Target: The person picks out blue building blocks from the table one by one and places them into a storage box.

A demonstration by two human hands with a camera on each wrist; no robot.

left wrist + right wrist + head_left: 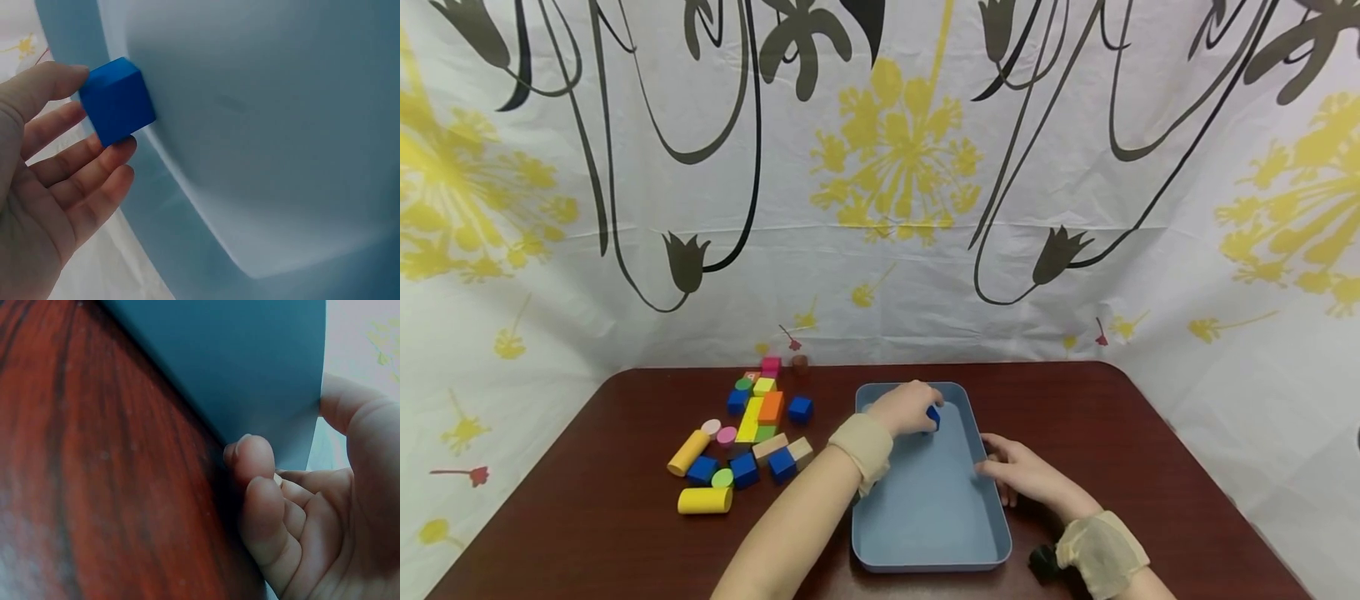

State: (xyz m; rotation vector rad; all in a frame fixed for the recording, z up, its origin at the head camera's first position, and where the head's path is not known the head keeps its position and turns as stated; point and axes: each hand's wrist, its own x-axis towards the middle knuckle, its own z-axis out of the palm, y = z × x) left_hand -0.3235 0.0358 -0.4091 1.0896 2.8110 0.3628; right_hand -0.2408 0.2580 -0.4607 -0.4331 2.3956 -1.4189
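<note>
Over the far part of the light blue tray point(931, 517), my left hand point(904, 408) pinches a blue cube point(933, 419). Thumb and fingertips hold this cube point(117, 103) by its sides in the left wrist view, close to the tray's inner wall. At the tray's right side, my right hand point(1018, 471) grips the wall, thumb over the rim and the other fingers outside. In the right wrist view, the curled fingers point(262, 512) lie low against the outer wall point(250, 381), near the tabletop.
Left of the tray lies a loose group of blocks: a yellow cylinder point(704, 501), an orange block point(771, 408), a separate blue cube point(801, 409) and several others. A small black object point(1043, 564) sits by the right wrist. A patterned cloth point(880, 308) hangs behind the dark table point(587, 500).
</note>
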